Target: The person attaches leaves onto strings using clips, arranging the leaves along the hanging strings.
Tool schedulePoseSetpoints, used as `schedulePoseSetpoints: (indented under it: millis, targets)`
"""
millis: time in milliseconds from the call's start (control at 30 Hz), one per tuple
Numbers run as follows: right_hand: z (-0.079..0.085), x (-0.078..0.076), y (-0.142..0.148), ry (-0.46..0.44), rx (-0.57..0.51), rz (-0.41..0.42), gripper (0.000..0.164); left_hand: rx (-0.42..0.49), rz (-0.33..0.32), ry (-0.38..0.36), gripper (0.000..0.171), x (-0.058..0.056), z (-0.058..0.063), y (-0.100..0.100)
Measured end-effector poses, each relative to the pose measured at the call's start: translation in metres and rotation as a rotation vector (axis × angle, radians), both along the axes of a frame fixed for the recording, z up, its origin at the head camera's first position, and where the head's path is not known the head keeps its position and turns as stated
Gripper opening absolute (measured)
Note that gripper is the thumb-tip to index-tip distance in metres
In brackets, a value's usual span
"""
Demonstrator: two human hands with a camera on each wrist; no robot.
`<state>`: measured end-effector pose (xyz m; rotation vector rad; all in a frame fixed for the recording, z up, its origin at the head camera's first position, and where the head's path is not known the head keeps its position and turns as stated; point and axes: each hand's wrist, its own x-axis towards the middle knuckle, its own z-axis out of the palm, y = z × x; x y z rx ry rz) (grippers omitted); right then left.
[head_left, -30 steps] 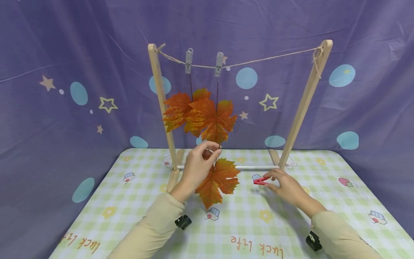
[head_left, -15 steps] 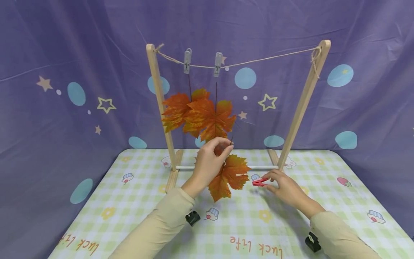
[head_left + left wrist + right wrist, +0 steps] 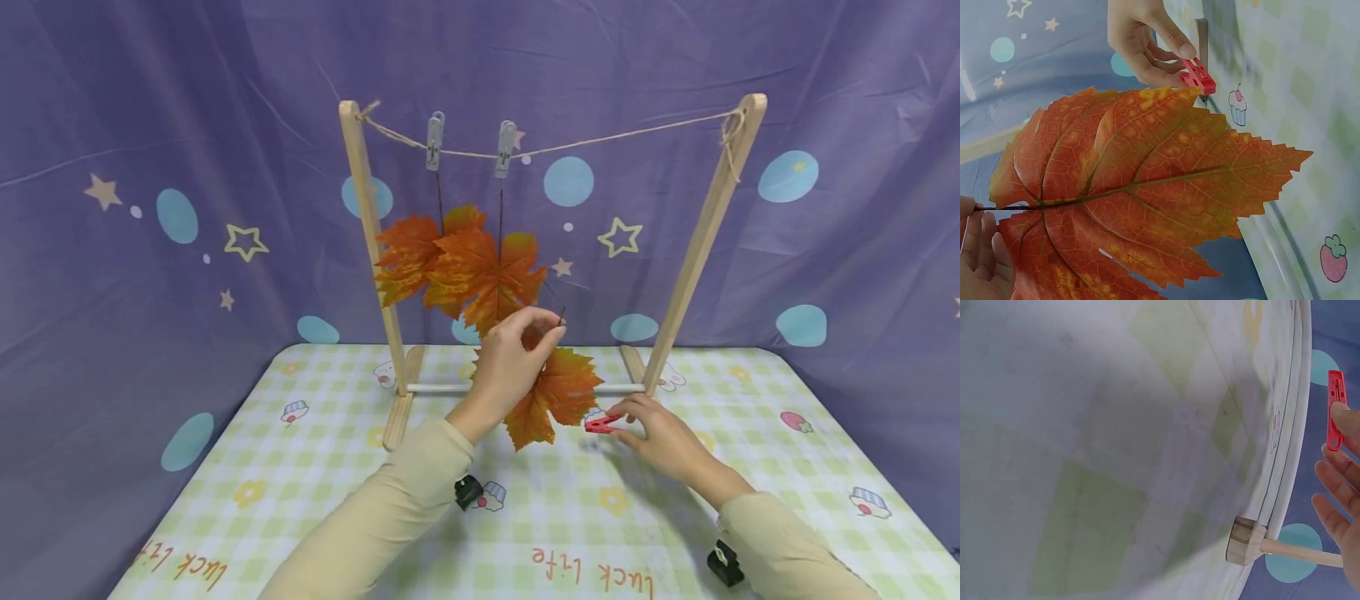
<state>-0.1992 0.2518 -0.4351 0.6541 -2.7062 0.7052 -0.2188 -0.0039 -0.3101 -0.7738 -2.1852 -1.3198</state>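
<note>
My left hand (image 3: 513,358) pinches the thin stem of an orange maple leaf (image 3: 558,396) between thumb and fingertips, holding it above the table in front of the frame. In the left wrist view that leaf (image 3: 1129,187) spreads wide, its stem at the fingertips. A red clothespin (image 3: 600,425) is pinched by my right hand (image 3: 663,433), just right of the leaf and low over the table. The right wrist view shows this clothespin (image 3: 1336,412) under the thumb. Behind, two grey clothespins (image 3: 434,142) on a twine line (image 3: 615,136) carry two more orange leaves (image 3: 491,279).
A wooden frame with a left post (image 3: 367,192) and right post (image 3: 705,242) holds the twine. A white rod (image 3: 442,388) joins the posts near the checked tablecloth (image 3: 315,500). A purple curtain (image 3: 247,125) hangs behind.
My left hand has carried the leaf to the right and slightly up, closer to the red clothespin. My right hand has stayed almost in place.
</note>
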Motion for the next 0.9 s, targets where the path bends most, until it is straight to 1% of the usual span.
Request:
schedulePoseSetpoints:
  millis: [200,567,700,900]
  targets:
    - [-0.003,0.001,0.001,-0.013,-0.003,-0.002,0.023,-0.018,0.028,0.023,0.013,-0.005,0.006,0.007]
    - [-0.006,0.004,0.002,-0.005,-0.001,-0.001,0.024,0.001,0.016,0.012,0.013,-0.012,0.016,0.018]
    - [-0.005,0.005,0.003,0.001,0.000,-0.003,0.023,-0.002,0.014,0.020,0.014,-0.014,0.019,0.022]
    - [-0.005,0.005,0.004,-0.009,-0.010,0.000,0.024,-0.021,0.006,0.045,0.016,-0.020,0.028,0.028]
